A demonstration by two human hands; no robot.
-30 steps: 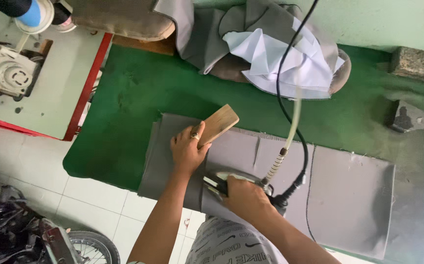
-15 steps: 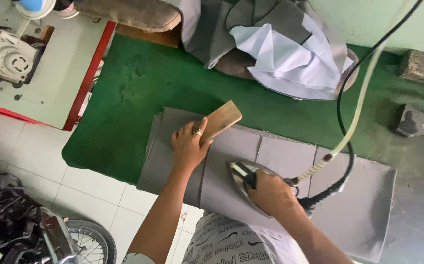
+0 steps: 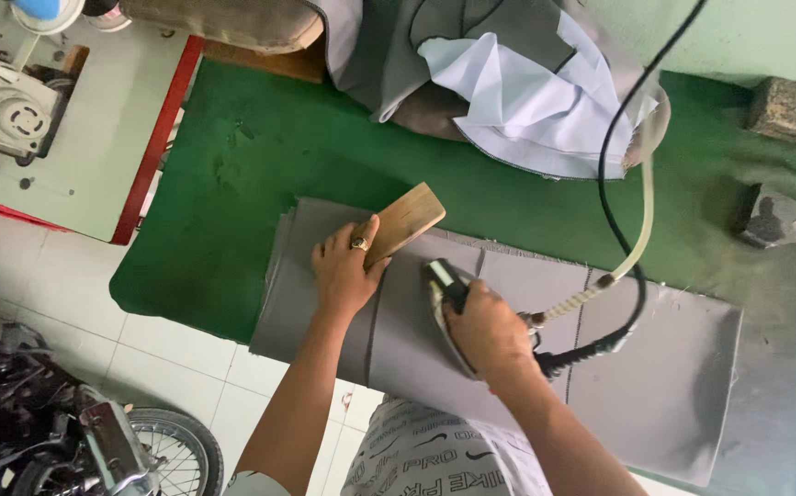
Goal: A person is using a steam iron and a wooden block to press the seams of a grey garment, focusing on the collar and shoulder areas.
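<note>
A grey piece of fabric lies flat on the green padded table. My left hand presses a flat wooden block onto the fabric near its left end. My right hand grips the handle of a steam iron, which rests on the fabric just right of the block. A black cord and a pale hose run from the iron's back up out of view.
A heap of grey and white cloth sits at the table's far edge. Two stone-like weights lie at the right. A sewing machine stands on a pale table at left. A motorcycle wheel is on the tiled floor.
The iron and my right hand have slid to the right along the grey fabric, away from my left hand. The wooden block stays under my left hand in much the same spot.
</note>
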